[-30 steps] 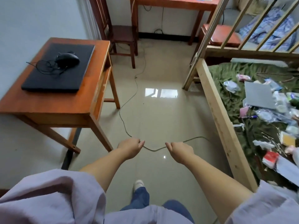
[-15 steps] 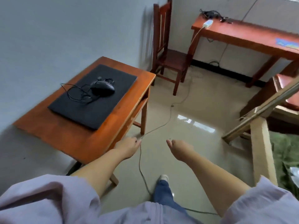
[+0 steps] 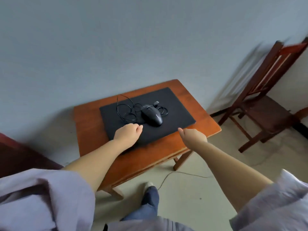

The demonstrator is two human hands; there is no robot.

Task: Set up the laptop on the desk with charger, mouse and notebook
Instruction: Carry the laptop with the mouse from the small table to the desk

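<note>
Both hands now reach over the desk instead of the floor. Left hand (image 3: 127,133), loosely curled and empty, hovers above the closed matte-black laptop (image 3: 168,114); right hand (image 3: 193,135) likewise. A glossy black wired mouse (image 3: 152,114), logo illegible, rests on the laptop atop the reddish wooden desk (image 3: 90,130).

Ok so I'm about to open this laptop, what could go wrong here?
The mouse and its tangled cable sit on the closed laptop; lifting the lid would likely tip them off, so move them first. Another cable trails across the floor near your foot, a possible trip hazard. The desk is small, leaving little spare room.
</note>
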